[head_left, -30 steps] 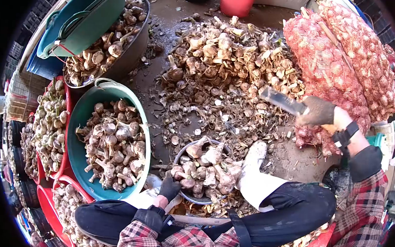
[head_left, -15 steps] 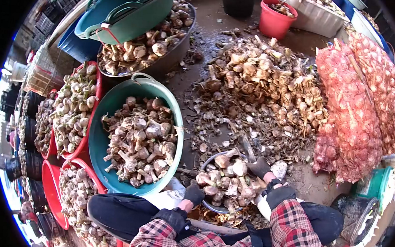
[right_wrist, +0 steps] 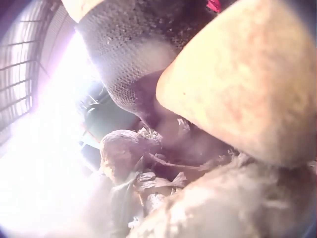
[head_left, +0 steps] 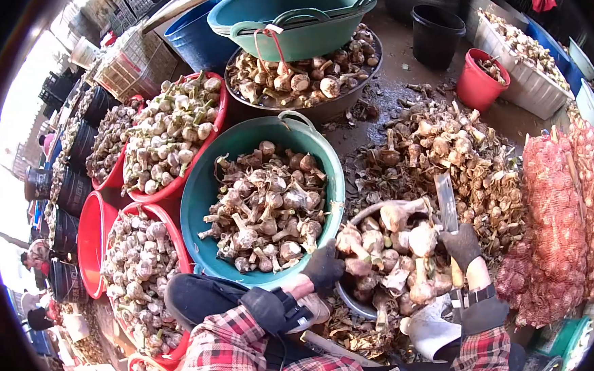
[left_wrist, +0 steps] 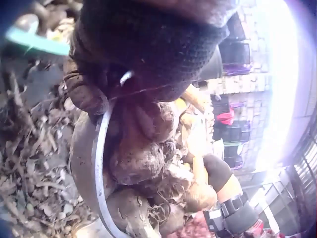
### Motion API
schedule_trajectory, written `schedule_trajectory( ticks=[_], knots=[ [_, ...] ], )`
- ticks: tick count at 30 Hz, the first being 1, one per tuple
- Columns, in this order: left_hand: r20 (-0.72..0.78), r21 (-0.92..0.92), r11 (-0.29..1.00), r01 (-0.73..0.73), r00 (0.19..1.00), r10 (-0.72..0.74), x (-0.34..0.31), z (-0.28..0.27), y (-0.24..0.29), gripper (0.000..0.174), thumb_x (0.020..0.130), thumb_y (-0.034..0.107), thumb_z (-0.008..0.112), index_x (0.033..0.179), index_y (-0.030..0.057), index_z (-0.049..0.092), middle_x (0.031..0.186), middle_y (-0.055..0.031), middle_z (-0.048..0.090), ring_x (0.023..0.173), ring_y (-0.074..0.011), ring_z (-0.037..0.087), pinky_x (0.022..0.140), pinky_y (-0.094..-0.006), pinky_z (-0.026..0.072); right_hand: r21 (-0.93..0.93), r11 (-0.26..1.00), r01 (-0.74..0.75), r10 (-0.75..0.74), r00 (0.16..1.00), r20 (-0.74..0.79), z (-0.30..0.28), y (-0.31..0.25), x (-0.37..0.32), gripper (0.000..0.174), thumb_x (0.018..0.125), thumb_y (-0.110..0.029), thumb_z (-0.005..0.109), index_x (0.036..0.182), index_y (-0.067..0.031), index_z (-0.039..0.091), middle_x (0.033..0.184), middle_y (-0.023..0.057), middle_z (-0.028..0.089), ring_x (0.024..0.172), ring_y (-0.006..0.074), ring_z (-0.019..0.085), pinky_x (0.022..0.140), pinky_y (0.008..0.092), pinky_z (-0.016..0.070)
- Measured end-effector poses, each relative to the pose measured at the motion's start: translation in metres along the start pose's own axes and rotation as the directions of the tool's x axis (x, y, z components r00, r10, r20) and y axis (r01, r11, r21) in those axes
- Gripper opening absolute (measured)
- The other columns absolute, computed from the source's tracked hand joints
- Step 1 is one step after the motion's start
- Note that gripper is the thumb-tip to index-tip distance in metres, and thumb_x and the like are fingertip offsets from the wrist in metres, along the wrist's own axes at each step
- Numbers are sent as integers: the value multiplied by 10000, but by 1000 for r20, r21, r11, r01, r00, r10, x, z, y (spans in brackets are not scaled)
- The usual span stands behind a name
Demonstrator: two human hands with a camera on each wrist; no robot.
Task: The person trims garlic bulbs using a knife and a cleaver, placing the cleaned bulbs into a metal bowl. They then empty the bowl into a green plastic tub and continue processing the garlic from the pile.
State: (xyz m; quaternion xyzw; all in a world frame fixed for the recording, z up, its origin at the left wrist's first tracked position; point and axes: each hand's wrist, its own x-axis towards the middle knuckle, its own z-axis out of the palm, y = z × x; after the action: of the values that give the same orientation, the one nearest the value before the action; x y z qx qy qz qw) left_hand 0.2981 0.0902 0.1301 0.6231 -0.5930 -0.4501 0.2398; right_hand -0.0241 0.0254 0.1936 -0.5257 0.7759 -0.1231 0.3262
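Note:
A round basin heaped with garlic bulbs sits before the person's legs. My left hand, in a dark glove with bare fingertips, grips its left rim. In the left wrist view the gloved fingers curl over the pale rim. My right hand, gloved likewise, is at the basin's right side and holds a broad-bladed knife, blade pointing away. The knife's tan handle fills much of the right wrist view, close over a bulb.
A green tub of garlic stands left of the basin, red tubs beyond it. Ahead lies a garlic heap; red mesh sacks stand at right. Behind are stacked green tubs, a red bucket and a black bucket.
My right hand has swung from the mesh sacks in to the basin's right side with the knife. My left hand stays at the basin's left rim; the basin now looks nearer. The head view has turned left.

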Motion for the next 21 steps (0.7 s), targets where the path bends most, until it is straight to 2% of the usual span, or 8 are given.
schedule_trajectory(
  ticks=[5, 7, 10, 12, 14, 16, 18, 21],
  knots=[
    [-298, 322, 922, -217, 901, 316, 35, -153, 54, 71, 797, 120, 550, 825, 55, 558, 732, -203, 585, 714, -377, 625, 644, -438, 484, 193, 969, 156, -140, 986, -93, 16, -116, 19, 473, 727, -300, 649, 928, 127, 616, 831, 287, 649, 809, 363, 661, 697, 403, 510],
    [-343, 573, 732, -369, 702, 623, 40, -219, 59, 63, 797, 93, 574, 791, 49, 530, 679, -198, 554, 633, -379, 594, 562, -424, 449, 507, 827, 243, -252, 966, -52, 37, -169, 13, 440, 724, -330, 671, 907, 70, 646, 777, 208, 668, 761, 303, 669, 700, 399, 509],
    [-372, 650, 733, -201, 757, 537, 8, -276, 82, 143, 789, 139, 643, 783, 57, 526, 654, -171, 543, 616, -374, 578, 530, -426, 441, 602, 717, 352, -449, 893, 13, 87, -208, 34, 284, 749, -265, 679, 880, -14, 667, 740, 62, 649, 620, 131, 582, 576, 290, 468],
    [-148, 837, 470, -280, 710, 688, -5, -276, 82, 148, 776, 140, 649, 801, 62, 526, 690, -150, 555, 619, -340, 600, 529, -429, 459, 516, 760, 395, -492, 868, 60, 91, -223, 24, 298, 746, -270, 685, 886, -9, 661, 746, 55, 647, 625, 134, 583, 587, 293, 473],
    [169, 913, 238, -332, 837, 520, 4, -262, 47, 203, 751, 128, 614, 936, 75, 551, 832, -130, 589, 625, -310, 618, 560, -401, 511, 546, 770, 329, -446, 890, 92, 93, -209, 13, 353, 745, -282, 686, 909, 28, 652, 745, 72, 648, 658, 135, 601, 616, 290, 493],
    [362, 914, 34, -404, 852, 377, 28, -246, 10, 233, 765, 133, 574, 994, 90, 571, 867, -125, 599, 668, -293, 633, 574, -404, 519, 544, 799, 258, -358, 930, 85, 82, -179, -3, 414, 685, -344, 673, 866, 29, 684, 707, 172, 663, 651, 257, 656, 640, 362, 524],
    [351, 936, -63, -346, 922, 164, 55, -247, -1, 299, 814, 185, 508, 1095, 116, 583, 962, -135, 597, 845, -345, 630, 706, -511, 495, 487, 852, 195, -273, 957, 94, 74, -133, -3, 353, 702, -303, 677, 837, 23, 683, 687, 141, 659, 625, 197, 647, 601, 324, 531],
    [263, 963, -46, -264, 899, 350, 83, -284, 4, 295, 818, 181, 509, 1101, 121, 566, 963, -146, 600, 821, -327, 634, 672, -466, 518, 603, 781, 163, -212, 977, 10, 46, -81, -19, 299, 727, -237, 680, 851, 34, 658, 709, 108, 652, 597, 143, 625, 551, 285, 519]
  ],
)
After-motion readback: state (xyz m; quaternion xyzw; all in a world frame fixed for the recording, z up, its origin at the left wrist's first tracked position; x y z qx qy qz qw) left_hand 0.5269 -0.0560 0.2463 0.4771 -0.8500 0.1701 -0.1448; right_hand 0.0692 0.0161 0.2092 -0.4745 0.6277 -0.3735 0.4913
